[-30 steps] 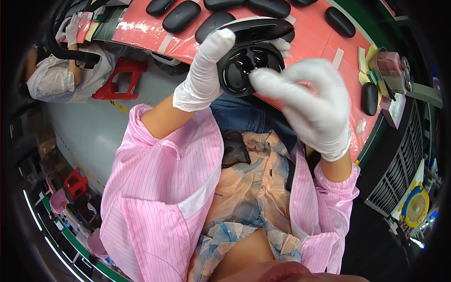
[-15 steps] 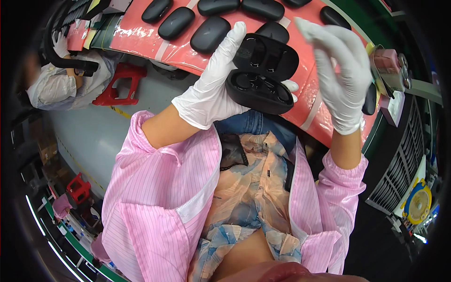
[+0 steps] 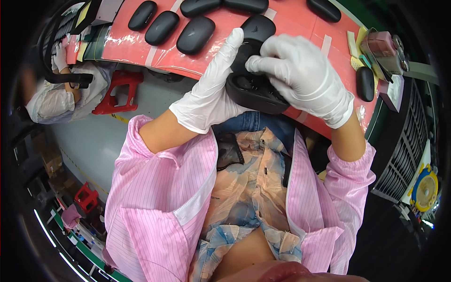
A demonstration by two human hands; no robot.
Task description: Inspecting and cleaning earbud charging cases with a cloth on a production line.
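My white-gloved left hand [image 3: 209,91] holds an opened black earphone case [image 3: 253,97] from its left side and from below, thumb up beside the raised lid. Over the case is my gloved right hand [image 3: 307,73], its thumb and fingers bent together at the front of the lid and above the tray. Whatever those fingers grip, if anything, is hidden by the glove. Dark, glossy shapes show in part inside the tray. Just beyond the lid lies a closed black case [image 3: 259,27], and another closed case [image 3: 196,35] sits to the left.
Several more closed cases lie on the red table cover [image 3: 300,28]; one case [image 3: 365,84] rests near its right edge. A pink-filled container [image 3: 379,44] stands at the right. Left of the table are a red stool [image 3: 120,91] and a seated person [image 3: 56,94].
My right hand has moved left and come down over the opened case, its fingers closing together. My left hand still holds the case in about the same spot. The view has shifted slightly.
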